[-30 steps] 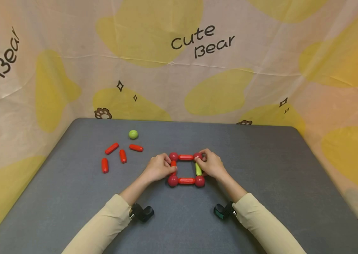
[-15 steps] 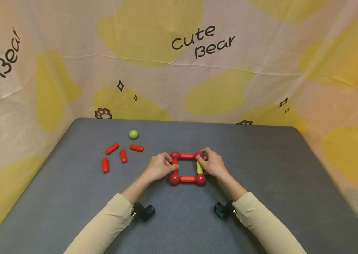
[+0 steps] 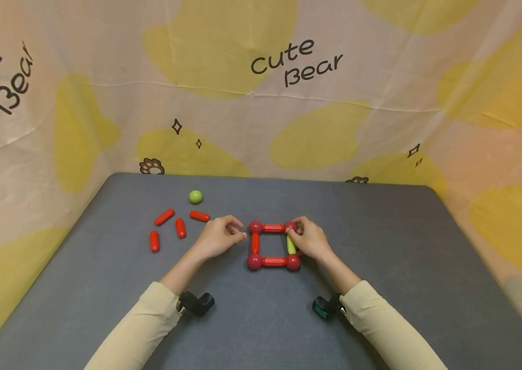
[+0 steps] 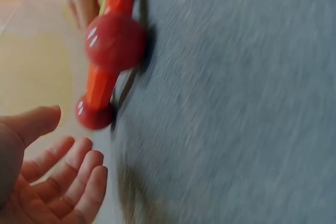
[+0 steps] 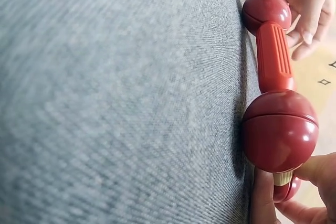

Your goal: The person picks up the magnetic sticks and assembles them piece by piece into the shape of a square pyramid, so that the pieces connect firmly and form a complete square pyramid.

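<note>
A square of red rods (image 3: 274,262) and dark red balls (image 3: 254,262) lies on the table, with one yellow-green rod (image 3: 291,246) as its right side. My right hand (image 3: 311,241) pinches the far right ball (image 3: 291,226) between thumb and fingers, partly covering the green rod. To the left of the square, my left hand (image 3: 217,237) is apart from it, holding nothing. The left wrist view shows that hand's fingers (image 4: 84,182) loosely bent and spread from the thumb. Two balls joined by a ribbed red rod (image 5: 274,56) appear in the right wrist view.
Several loose red rods (image 3: 180,228) lie on the left of the grey table (image 3: 381,246). Behind them sits a green ball (image 3: 195,197). A printed cloth (image 3: 224,61) hangs around the table's back and sides.
My left hand has let go of the square's left rod and moved left, away from it. The right hand keeps its grip, and the square has barely shifted.
</note>
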`<state>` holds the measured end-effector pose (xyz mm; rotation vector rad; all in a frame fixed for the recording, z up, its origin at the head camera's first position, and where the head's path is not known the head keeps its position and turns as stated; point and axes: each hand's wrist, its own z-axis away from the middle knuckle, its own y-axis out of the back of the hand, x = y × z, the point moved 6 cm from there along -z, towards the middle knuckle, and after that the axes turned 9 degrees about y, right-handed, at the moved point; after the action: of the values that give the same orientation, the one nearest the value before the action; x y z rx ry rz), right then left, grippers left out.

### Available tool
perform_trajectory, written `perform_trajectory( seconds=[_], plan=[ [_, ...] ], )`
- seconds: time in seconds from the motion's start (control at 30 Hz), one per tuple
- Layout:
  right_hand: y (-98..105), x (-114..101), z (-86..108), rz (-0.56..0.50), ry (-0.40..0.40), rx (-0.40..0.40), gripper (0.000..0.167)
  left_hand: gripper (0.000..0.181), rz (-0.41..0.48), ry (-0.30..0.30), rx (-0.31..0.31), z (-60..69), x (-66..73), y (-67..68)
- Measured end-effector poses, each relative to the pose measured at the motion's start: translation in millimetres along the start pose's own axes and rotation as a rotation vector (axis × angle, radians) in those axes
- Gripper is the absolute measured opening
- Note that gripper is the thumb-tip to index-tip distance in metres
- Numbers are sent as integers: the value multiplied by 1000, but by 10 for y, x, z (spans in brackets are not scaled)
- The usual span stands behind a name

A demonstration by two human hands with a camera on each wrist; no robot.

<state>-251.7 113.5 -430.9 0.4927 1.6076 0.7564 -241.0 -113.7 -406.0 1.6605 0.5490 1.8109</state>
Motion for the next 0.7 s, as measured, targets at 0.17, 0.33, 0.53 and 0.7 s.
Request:
perform_trajectory(
  seconds=[0.17,0.33,0.53,0.7],
  plan=[
    [-4,-1,26,-25,-36,-20,42,27,1,-52,24,-38,-47,191],
    [-11,-2,44,-27,-45,-41,45,27,-14,-82,89,-86,-104,391],
    [-19,6,56,-51,-57,-59,47,29,-46,-73,146,-162,-236,583],
    [-24,16,52,-46,-51,-57,47,34,-84,-61,159,-236,-364,657]
  ],
)
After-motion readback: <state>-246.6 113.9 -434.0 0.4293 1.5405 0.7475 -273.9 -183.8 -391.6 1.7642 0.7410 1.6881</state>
